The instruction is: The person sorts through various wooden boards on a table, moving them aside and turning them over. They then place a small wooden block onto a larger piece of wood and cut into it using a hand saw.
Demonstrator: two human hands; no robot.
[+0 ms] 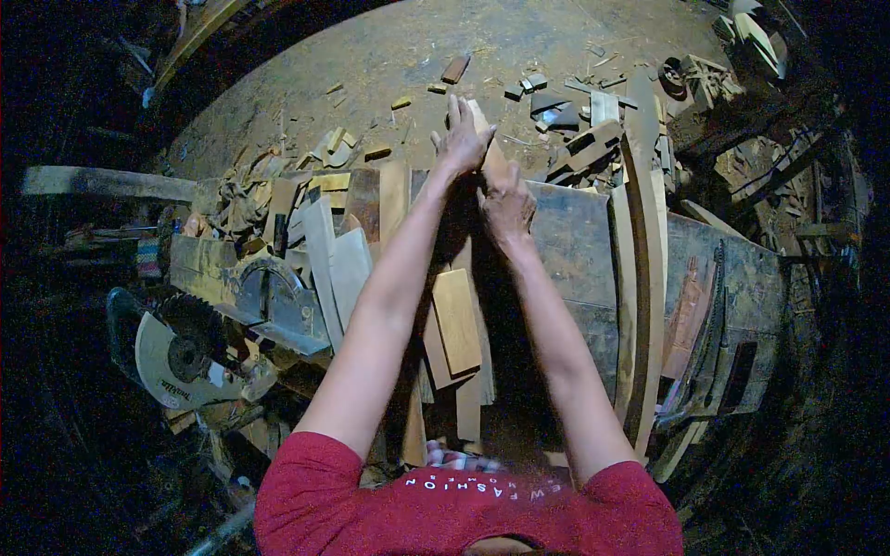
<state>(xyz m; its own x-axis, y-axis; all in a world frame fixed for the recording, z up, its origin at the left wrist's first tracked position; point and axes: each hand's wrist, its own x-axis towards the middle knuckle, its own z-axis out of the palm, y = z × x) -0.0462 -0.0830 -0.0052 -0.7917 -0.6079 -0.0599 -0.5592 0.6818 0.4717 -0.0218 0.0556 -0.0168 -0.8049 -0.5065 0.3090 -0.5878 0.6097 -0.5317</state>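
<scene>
A narrow piece of wood [495, 159] points away from me beyond the near edge of the bench. My right hand [508, 206] is closed around its near end, the index finger lying along it. Against the wood's left side rests my left hand [461, 141], its fingers stretched out and the thumb close to the wood; the contact under the palm is hidden. Below my forearms, a short yellowish wooden block [458, 320] lies on top of longer boards [468, 408].
A dark workbench [570, 232] spans the middle, with long planks [640, 278] and a handsaw-like blade [714, 306] at right. At left are a circular saw [181, 357] and stacked offcuts [320, 246]. Wood scraps [454, 69] litter the floor [371, 56].
</scene>
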